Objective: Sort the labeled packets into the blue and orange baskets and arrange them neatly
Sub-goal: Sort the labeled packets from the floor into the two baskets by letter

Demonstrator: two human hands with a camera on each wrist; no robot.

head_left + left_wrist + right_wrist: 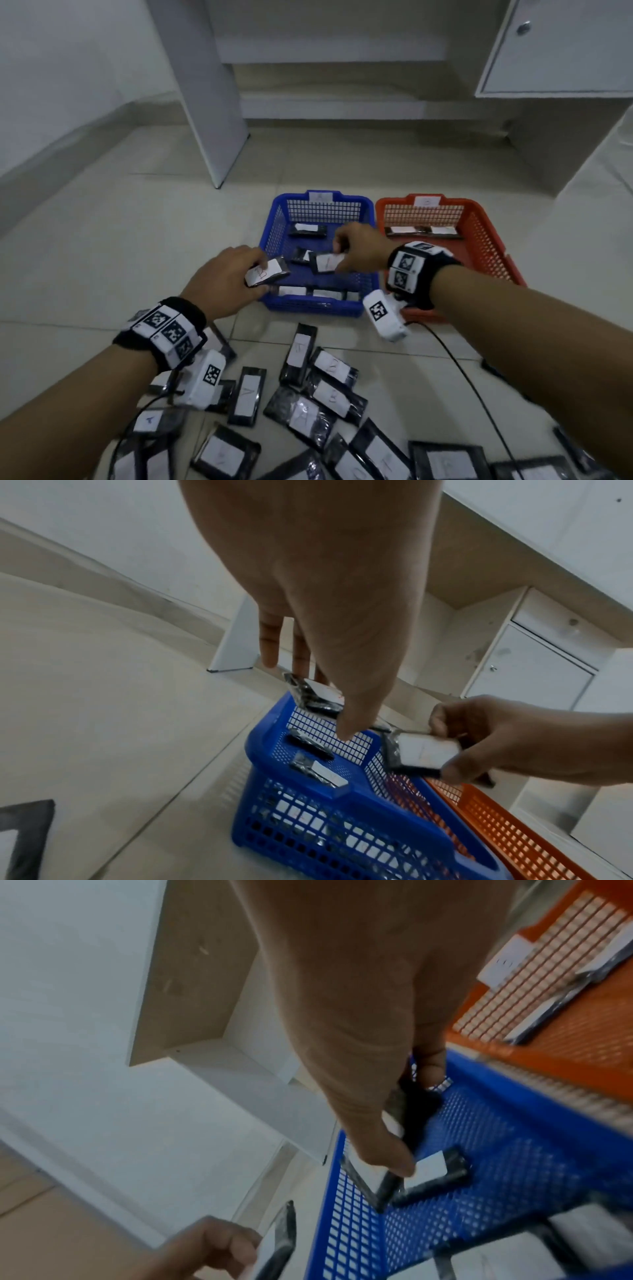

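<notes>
The blue basket [274,219] and the orange basket [486,240] stand side by side on the tiled floor, each with a paper tag on its far wall. My left hand [255,275] pinches a black packet labelled B [270,272] over the blue basket's near left corner. Over the middle of that basket, my right hand [337,257] grips another labelled packet [325,262]. Several packets lie inside the blue basket [308,818], one at the back [307,230] and a row along the front [308,292]. Two packets [421,231] lean at the back of the orange basket [565,1047].
A loose pile of labelled black packets [318,394] covers the floor in front of the baskets. Black cables [472,377] run across the floor by my right arm. A white desk panel [212,102] and a cabinet [565,51] stand behind the baskets.
</notes>
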